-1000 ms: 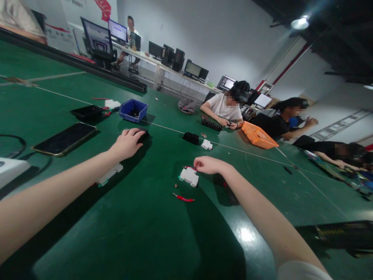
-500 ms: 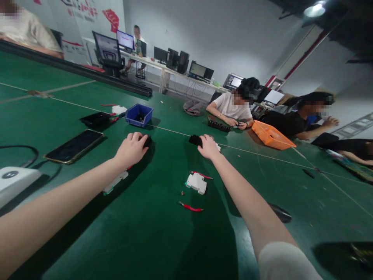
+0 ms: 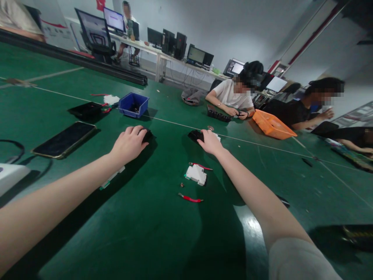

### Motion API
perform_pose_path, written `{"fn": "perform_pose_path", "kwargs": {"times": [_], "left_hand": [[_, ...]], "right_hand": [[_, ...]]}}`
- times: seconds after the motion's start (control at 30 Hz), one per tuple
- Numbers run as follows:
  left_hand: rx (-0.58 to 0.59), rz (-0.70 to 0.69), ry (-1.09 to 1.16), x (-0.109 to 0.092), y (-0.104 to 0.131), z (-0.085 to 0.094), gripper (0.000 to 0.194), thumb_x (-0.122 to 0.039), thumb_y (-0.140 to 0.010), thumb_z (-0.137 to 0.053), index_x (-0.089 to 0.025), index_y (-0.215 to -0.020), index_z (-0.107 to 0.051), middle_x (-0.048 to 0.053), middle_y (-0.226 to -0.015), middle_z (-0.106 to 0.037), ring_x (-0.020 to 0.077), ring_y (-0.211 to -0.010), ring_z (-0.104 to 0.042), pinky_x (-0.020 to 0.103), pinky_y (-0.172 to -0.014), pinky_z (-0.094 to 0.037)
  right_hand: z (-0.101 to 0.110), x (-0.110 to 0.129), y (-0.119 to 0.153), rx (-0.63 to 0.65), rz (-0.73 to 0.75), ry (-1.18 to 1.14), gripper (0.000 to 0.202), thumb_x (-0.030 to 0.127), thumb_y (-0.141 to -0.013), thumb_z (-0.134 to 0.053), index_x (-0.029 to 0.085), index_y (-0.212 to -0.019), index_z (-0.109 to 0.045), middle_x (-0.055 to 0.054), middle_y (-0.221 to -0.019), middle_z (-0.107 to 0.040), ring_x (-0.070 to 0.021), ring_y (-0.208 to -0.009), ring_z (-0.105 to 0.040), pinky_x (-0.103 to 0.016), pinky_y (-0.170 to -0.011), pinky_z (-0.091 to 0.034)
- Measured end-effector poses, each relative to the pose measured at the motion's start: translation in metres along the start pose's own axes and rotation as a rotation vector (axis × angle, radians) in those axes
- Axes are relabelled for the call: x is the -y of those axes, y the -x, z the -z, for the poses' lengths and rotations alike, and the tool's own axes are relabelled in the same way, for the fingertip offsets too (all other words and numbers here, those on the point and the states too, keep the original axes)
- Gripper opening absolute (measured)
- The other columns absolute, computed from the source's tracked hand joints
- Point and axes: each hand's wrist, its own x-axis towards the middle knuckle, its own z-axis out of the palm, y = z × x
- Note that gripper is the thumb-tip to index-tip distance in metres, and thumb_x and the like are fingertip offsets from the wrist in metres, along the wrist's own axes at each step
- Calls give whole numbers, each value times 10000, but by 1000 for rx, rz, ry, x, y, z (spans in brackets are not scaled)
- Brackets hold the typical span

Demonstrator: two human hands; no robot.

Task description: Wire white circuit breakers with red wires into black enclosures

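Note:
My left hand [image 3: 128,146] is curled over a small black object [image 3: 148,135] on the green table. Its fingers hide most of that object, so I cannot tell its kind. Further right, my right hand [image 3: 211,142] holds another black piece [image 3: 195,135], with a bit of something white showing behind the fingers. Between my forearms lie a white circuit breaker [image 3: 196,174], a short red wire [image 3: 191,198], a second red wire [image 3: 204,167] touching the breaker's far side, and a tiny metal part [image 3: 182,185]. Another white part [image 3: 112,178] is partly hidden by my left forearm.
A blue bin [image 3: 134,105] with small dark parts, a black tray [image 3: 87,111] and a phone [image 3: 64,140] are on the left. An orange basket [image 3: 274,124] stands at the right, beside seated co-workers. A long black rail [image 3: 87,62] crosses the far left.
The camera view has shifted slightly, so most things appear a little higher. Both hands stay on the black objects; the right hand's fingers have shifted slightly.

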Motion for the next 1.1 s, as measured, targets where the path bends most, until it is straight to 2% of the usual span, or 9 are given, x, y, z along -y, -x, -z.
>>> {"fn": "perform_pose_path", "kwargs": {"times": [0.1,0.3,0.4,0.5,0.57,0.67,0.8,0.93,1.1], "left_hand": [[23,-14,-18,-5,2,3,504,-383,-981,-505,-155,-1431,-492,198,-1533,-442,415,-1347,-452,546,-963,-507],[18,-30,-34,-9,7,4,479,-341,-972,-510,-129,-1401,-496,220,-1515,-466,407,-1347,-470,527,-970,-499],[14,-44,-63,-10,9,4,485,-332,-986,-464,-109,-1417,-480,228,-1506,-472,417,-1309,-495,525,-937,-506],[16,-45,-83,-10,10,5,534,-348,-995,-434,-100,-1468,-434,238,-1487,-484,424,-1235,-541,524,-900,-510],[24,-52,-89,-9,9,5,575,-362,-1002,-416,-123,-1523,-379,240,-1464,-499,425,-1209,-554,523,-882,-510],[38,-63,-118,-8,9,6,595,-393,-1014,-398,-185,-1568,-332,234,-1408,-526,422,-1190,-560,511,-866,-513],[32,-56,-142,-7,7,7,557,-429,-1010,-431,-203,-1519,-414,238,-1372,-521,409,-1180,-563,482,-857,-519],[43,-75,-171,-10,5,9,482,-437,-1013,-435,-227,-1443,-492,215,-1333,-538,381,-1141,-584,462,-834,-528],[82,-109,-234,-13,4,12,473,-458,-1016,-432,-192,-1399,-508,219,-1330,-532,383,-1099,-599,471,-805,-535]], "right_hand": [[11,2,16,69,24,-17,515,381,-966,-590,118,-1389,-460,-212,-1285,-547,-333,-1157,-577,-438,-983,-468],[41,8,67,237,150,-66,418,334,-923,-661,141,-1287,-584,-158,-1167,-588,-283,-1082,-612,-383,-959,-493],[54,12,95,270,180,-87,415,308,-925,-645,175,-1312,-574,-138,-1206,-578,-264,-1112,-609,-362,-951,-507],[61,17,120,271,167,-94,385,326,-937,-617,176,-1290,-583,-139,-1199,-592,-275,-1104,-619,-392,-944,-524],[60,23,137,212,146,-98,411,340,-944,-603,159,-1311,-563,-163,-1253,-582,-302,-1148,-604,-448,-988,-515],[51,37,168,-67,149,-168,496,298,-932,-609,174,-1397,-488,-182,-1390,-523,-348,-1298,-512,-549,-1079,-461],[31,60,209,-348,242,-392,440,175,-910,-574,258,-1339,-521,-150,-1278,-597,-329,-1215,-580,-576,-1011,-520],[20,73,223,-381,394,-469,496,112,-861,-579,280,-1326,-529,-133,-1198,-646,-317,-1115,-638,-548,-913,-580],[20,67,213,-414,402,-523,442,97,-870,-570,254,-1282,-537,-122,-1177,-655,-288,-1100,-637,-507,-918,-578]]}}
